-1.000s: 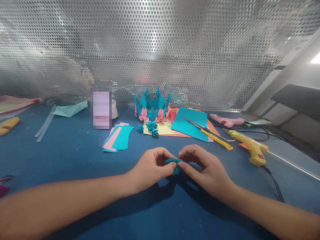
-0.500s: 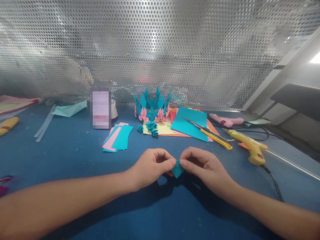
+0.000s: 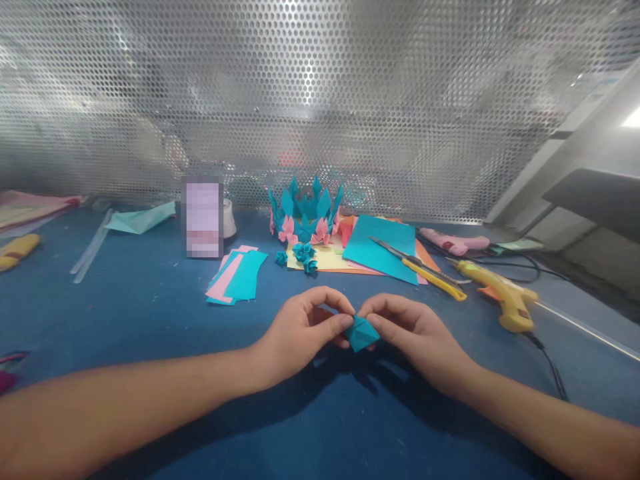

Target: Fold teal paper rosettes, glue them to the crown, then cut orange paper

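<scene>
A small folded piece of blue paper (image 3: 362, 335) is held just above the table between both hands. My left hand (image 3: 311, 323) pinches its left side with thumb and fingers. On the opposite side, my right hand (image 3: 410, 327) is closed on the paper's upper right edge. Fingers hide part of the folds. Beyond the hands stands a blue paper crown (image 3: 305, 210) with pink paper flowers (image 3: 323, 231) round its base. Several small blue paper flowers (image 3: 303, 252) lie in front of it.
Blue and pink paper strips (image 3: 245, 277) lie left of the crown. A utility knife (image 3: 425, 270) rests on coloured sheets (image 3: 380, 247). To the right are a yellow glue gun (image 3: 515, 297) with a cord and a pink glue gun (image 3: 455, 241). A perforated metal panel (image 3: 250, 100) rises behind.
The folded paper has turned and tilted, so more of its face shows. My left fingers have shifted up and spread slightly around it; my right hand has barely moved.
</scene>
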`<state>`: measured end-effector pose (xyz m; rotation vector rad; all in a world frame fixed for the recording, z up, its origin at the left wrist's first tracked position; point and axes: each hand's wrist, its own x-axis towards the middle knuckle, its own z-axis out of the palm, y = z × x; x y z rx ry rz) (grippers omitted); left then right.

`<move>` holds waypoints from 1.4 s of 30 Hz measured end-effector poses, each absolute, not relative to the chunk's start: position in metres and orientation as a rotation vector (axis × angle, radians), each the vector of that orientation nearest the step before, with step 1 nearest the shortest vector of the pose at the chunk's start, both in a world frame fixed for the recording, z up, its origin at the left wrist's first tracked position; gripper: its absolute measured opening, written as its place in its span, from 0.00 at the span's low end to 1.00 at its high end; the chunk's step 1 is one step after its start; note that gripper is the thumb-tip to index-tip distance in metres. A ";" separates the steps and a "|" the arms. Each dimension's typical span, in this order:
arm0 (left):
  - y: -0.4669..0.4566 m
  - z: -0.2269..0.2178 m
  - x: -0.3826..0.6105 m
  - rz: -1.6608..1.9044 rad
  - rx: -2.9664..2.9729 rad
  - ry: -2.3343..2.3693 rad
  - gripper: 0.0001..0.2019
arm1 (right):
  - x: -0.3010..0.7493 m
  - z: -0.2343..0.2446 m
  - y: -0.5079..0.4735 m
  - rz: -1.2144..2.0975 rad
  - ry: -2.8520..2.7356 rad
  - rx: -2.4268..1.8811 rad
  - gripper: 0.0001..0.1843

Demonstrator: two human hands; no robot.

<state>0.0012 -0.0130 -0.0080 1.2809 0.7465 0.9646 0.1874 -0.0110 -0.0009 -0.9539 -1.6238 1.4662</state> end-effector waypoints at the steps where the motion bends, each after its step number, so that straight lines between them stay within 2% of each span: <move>1: -0.013 -0.008 0.001 0.962 1.308 0.754 0.07 | 0.187 -0.001 -0.011 1.470 -1.615 -0.957 0.11; 9: -0.017 -0.007 -0.004 1.075 1.829 0.774 0.02 | 0.184 -0.002 -0.012 1.375 -1.621 -0.885 0.07; 18: -0.021 -0.003 -0.005 1.140 1.982 0.724 0.03 | 0.187 -0.005 -0.015 1.316 -1.676 -0.749 0.01; 28: -0.023 -0.005 -0.006 1.192 1.914 0.696 0.04 | 0.187 -0.003 -0.014 1.237 -1.752 -0.622 0.06; 42: -0.023 -0.006 -0.008 1.210 2.115 0.706 0.05 | 0.189 -0.001 -0.016 1.157 -1.795 -0.690 0.07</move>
